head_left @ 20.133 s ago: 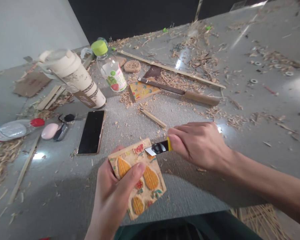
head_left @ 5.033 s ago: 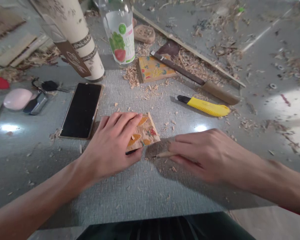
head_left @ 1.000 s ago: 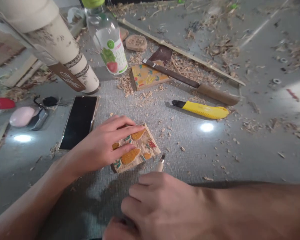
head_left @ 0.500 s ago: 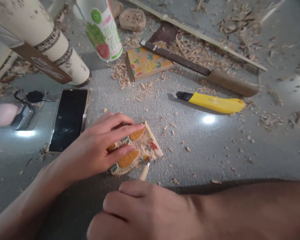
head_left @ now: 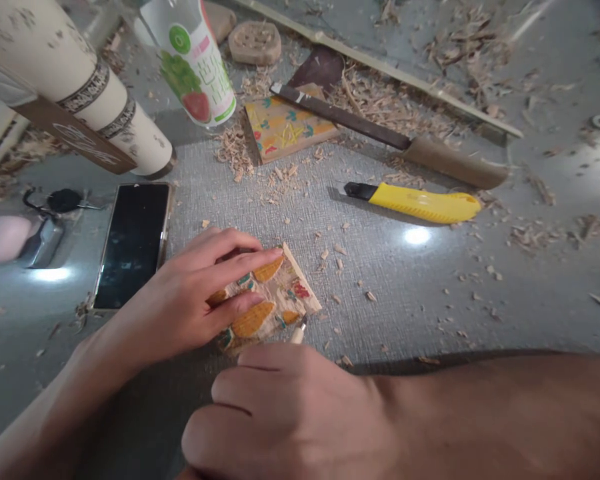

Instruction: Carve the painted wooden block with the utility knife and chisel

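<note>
Our right fist (head_left: pixel 290 413) clenches a carving tool (head_left: pixel 299 333) at the painted block (head_left: pixel 281 299).
The tip is at the block's near edge; our left hand (head_left: pixel 195 287) lies spread across its top, ungrasping. The block sits on the grey table (head_left: pixel 420 300), a phone (head_left: pixel 133 247) to its left, a yellow cutter (head_left: pixel 425 204) beyond.

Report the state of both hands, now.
Left hand: open, laid over the carved, painted block.
Right hand: closed around a slim tool, its tip by the block's edge.
</note>
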